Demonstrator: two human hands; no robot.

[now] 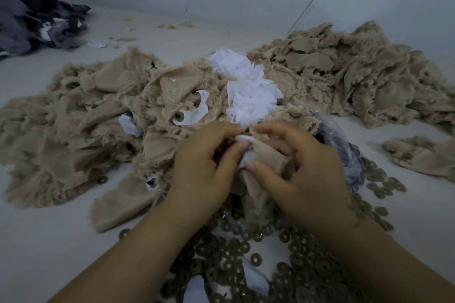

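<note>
My left hand [204, 167] and my right hand [300, 167] meet at the middle of the view. Together they pinch a small beige fur fabric piece [267, 157] with a small white patch [246, 152] laid against it. My left thumb and fingers curl round the white patch's edge. The right thumb presses on the fabric from below while its fingers curl over the top. A dark round washer seems to sit between the layers, mostly hidden.
Heaps of beige fur pieces lie at the left [81, 118] and back right [344, 69]. A bunch of white patches [246, 91] sits behind my hands. Several dark metal washers [283, 253] cover the table in front, beside a plastic bag [344, 155]. Dark fabric [32, 2] is piled far left.
</note>
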